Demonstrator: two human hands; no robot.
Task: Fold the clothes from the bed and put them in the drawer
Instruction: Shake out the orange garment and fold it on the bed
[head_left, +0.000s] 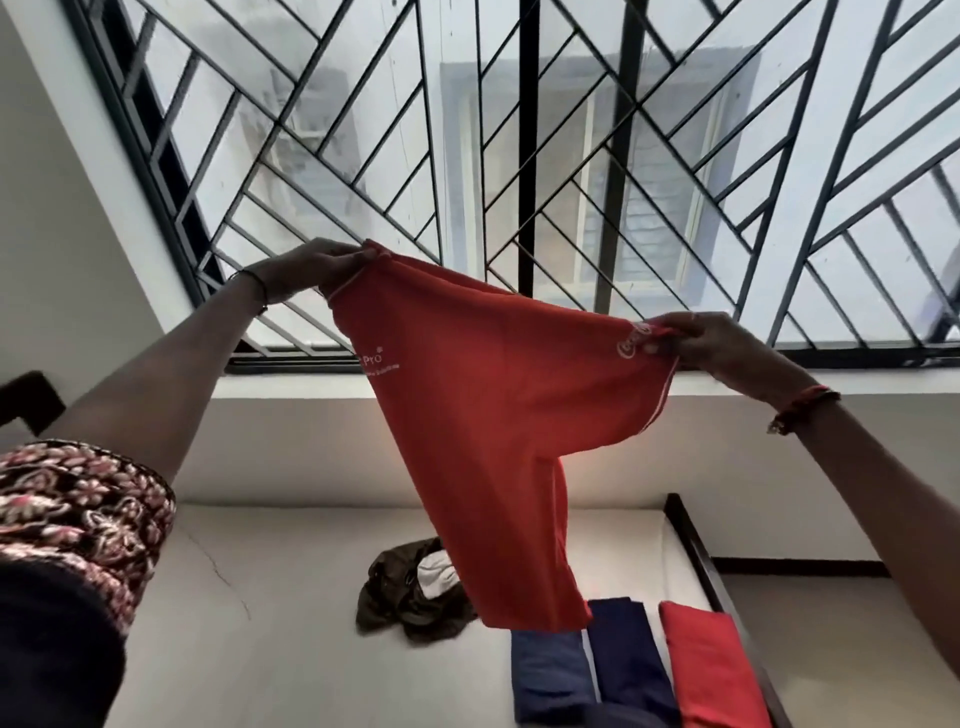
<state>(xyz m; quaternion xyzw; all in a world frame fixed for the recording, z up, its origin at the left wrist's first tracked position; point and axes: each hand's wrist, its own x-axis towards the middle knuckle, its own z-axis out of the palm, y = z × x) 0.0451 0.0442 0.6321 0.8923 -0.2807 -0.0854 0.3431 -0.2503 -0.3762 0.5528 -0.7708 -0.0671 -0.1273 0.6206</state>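
My left grip (306, 267) pinches one top corner of the red shirt (493, 415), fingertips pressed together on a bunched bit of cloth left of centre in the frame. My right grip (727, 345) pinches the opposite corner in the same way, at middle right, just beside a white printed logo. The left sits higher in the picture than the right, so the held edge slopes down from left to right.

Between the two grips that edge is stretched, with a slight sag. From there the shirt hangs free with its long axis running down toward lower centre and narrowing as it goes. I think I hold it by the shoulders or sleeve ends, though the bunched cloth hides which.

The hem ends in the air above the bed (285, 597) and, in the picture, overlaps the top of the nearest folded navy piece (550, 670). A second navy piece (628, 654) and a folded red piece (706, 670) lie side by side to its right, along the dark bed frame (717, 582).

A crumpled brown garment (410, 592) lies unfolded on the bed, left of the hem. As I judge it, the coming move turns on this: the free bed surface is straight below and left of the hanging shirt, so both grips go down together. No drawer is in view.
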